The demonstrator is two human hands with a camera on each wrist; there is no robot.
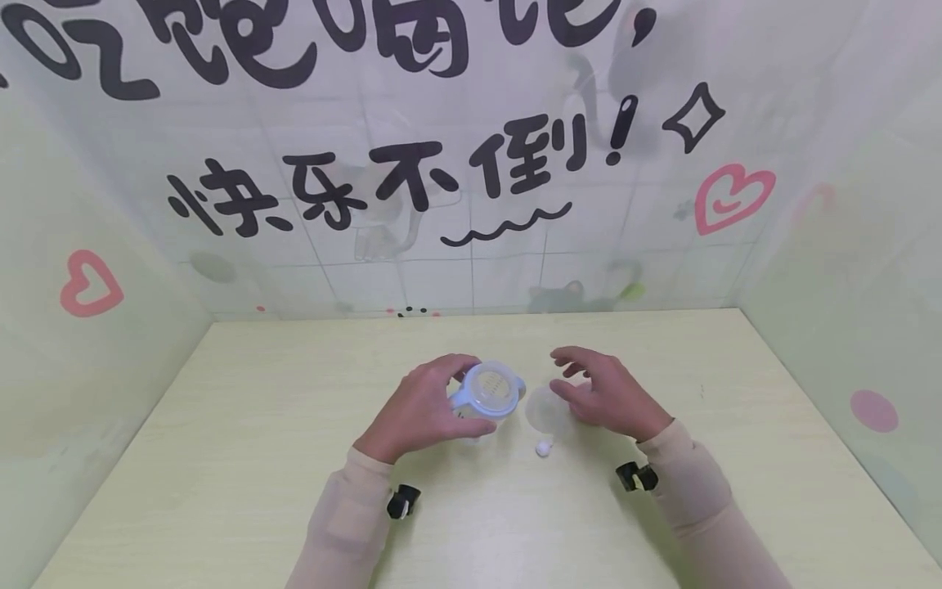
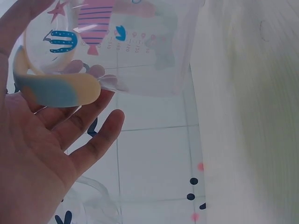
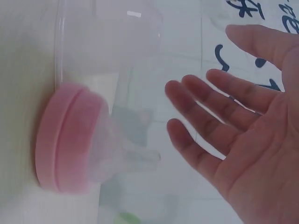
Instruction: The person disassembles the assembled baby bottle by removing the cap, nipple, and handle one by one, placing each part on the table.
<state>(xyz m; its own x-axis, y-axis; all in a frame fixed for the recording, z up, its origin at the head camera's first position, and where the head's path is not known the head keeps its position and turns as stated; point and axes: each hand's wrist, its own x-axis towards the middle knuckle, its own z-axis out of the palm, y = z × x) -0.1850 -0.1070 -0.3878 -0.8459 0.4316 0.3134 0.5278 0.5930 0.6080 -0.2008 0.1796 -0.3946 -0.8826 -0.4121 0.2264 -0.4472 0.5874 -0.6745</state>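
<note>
My left hand (image 1: 434,409) grips a clear baby bottle (image 2: 154,42) above the table, its thumb and fingers around the side. The bottle has a blue ring (image 1: 471,402) at the top, side handles (image 2: 60,91) and a pink fish print with measuring marks. To the right, my right hand (image 1: 599,397) hovers with fingers spread and holds nothing. Close to its fingers in the right wrist view stands a pink collar with a clear nipple (image 3: 70,140), hidden by the hand in the head view. A clear cover (image 1: 546,409) stands left of the hand.
A small white object (image 1: 544,448), too small to make out, lies on the pale wooden table (image 1: 257,425) in front of the clear cover. A printed translucent sheet (image 1: 412,278) walls off the table's back and sides.
</note>
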